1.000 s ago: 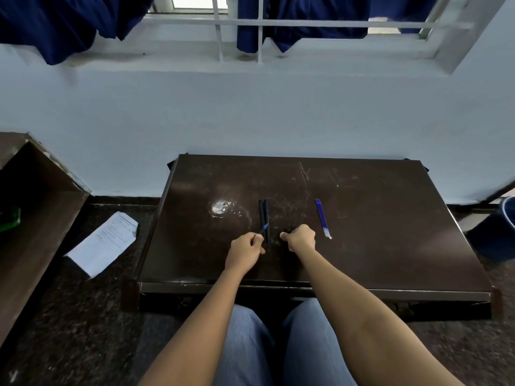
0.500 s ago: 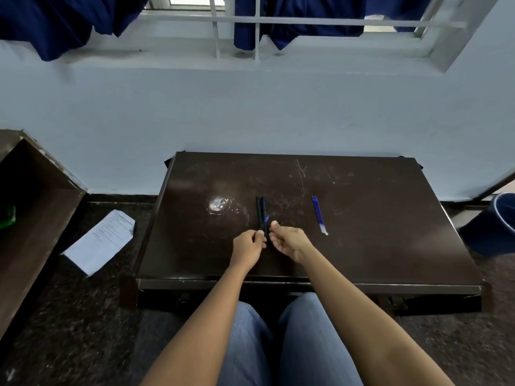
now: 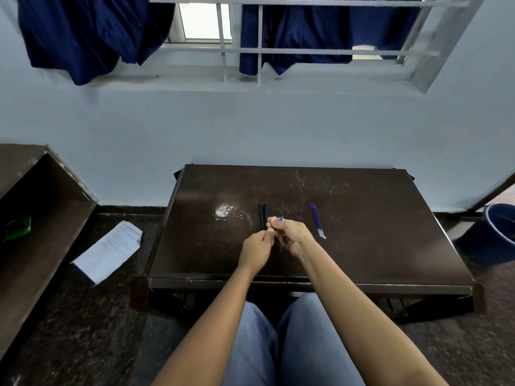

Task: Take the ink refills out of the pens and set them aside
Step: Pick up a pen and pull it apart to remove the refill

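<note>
Two or three dark pens point(image 3: 264, 215) lie side by side on the dark brown table point(image 3: 362, 246), just beyond my hands. Blue ink refills point(image 3: 317, 220) lie together to the right of them. My left hand point(image 3: 257, 245) and my right hand point(image 3: 292, 236) meet above the table's middle, both closed on a small pen part. A blue tip point(image 3: 281, 218) sticks out past my right fingers. Most of the held piece is hidden by my fingers.
A shiny wet-looking mark point(image 3: 224, 211) sits left of the pens. A white paper point(image 3: 110, 250) lies on the floor at the left, beside a brown shelf point(image 3: 36, 218). A blue bucket point(image 3: 493, 235) stands at the right. The wall and barred window are close behind the table.
My hands, apart a second ago, have come together. The right hand has turned and now pinches a blue-tipped piece. The camera has tilted up.
</note>
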